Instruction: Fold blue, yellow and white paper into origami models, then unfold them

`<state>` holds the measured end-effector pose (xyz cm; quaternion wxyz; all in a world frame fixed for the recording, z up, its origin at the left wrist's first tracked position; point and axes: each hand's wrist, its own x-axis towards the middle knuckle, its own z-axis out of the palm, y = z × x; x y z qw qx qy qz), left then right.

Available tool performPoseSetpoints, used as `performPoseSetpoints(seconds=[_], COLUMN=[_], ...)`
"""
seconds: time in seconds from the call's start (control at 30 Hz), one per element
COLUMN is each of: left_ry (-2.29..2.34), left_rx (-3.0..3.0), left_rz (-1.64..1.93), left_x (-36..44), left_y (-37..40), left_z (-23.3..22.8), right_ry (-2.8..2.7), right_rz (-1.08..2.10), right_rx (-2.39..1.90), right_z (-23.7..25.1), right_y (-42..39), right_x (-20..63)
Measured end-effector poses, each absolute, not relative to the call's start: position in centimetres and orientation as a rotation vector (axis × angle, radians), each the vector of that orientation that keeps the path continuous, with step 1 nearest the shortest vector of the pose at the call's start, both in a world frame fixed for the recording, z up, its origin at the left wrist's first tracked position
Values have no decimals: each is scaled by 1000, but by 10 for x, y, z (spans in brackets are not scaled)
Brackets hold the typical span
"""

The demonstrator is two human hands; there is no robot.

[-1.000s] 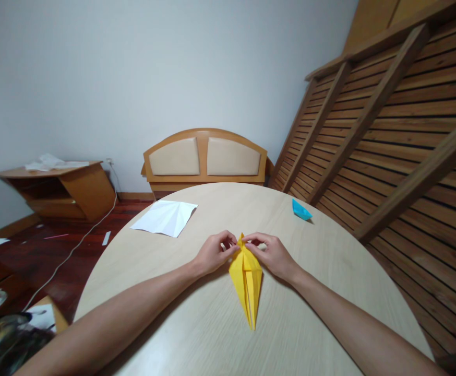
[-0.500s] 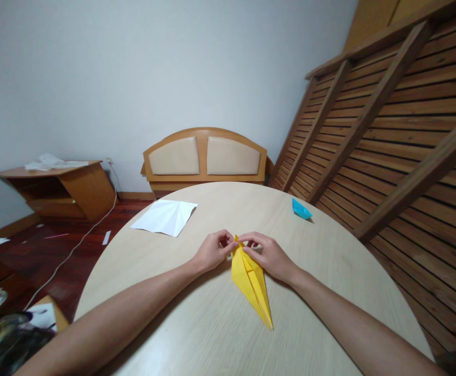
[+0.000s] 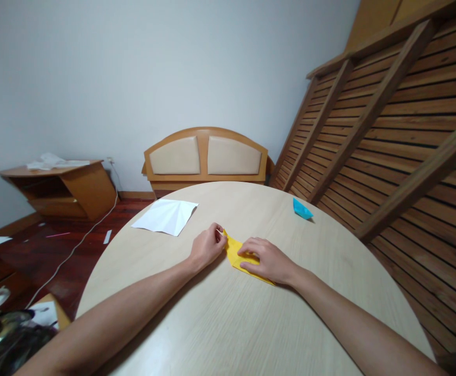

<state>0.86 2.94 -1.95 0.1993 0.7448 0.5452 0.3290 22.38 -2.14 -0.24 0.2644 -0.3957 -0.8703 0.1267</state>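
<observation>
A yellow folded paper lies aslant on the round table, one pointed end to the upper left, the other toward the lower right. My left hand pinches the upper left end between thumb and fingertips. Across the middle of the paper, my right hand grips it, fingers curved on the far side and thumb on the near side. That hand hides much of the paper's right half.
On the round table lie a creased white sheet at the far left and a small blue folded paper at the far right. Wooden slats lean at the right. A headboard stands behind.
The yellow paper has turned from pointing toward me to lying more crosswise. My left hand has shifted slightly left with its end, and my right hand has moved down over its middle.
</observation>
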Motion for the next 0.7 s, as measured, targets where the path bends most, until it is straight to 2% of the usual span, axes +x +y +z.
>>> performPoseSetpoints(seconds=[0.4, 0.53, 0.7], left_ry=[1667, 1290, 765], left_rx=[2180, 2449, 2675], left_rz=[914, 1103, 662], left_x=[-5, 0, 12], left_y=[48, 35, 13], left_z=[-17, -14, -14], right_ry=[-2469, -2531, -2552], right_rz=[329, 276, 210], right_rx=[-977, -1012, -1016], right_z=[-7, -4, -6], right_y=[-17, -18, -13], right_x=[231, 233, 239])
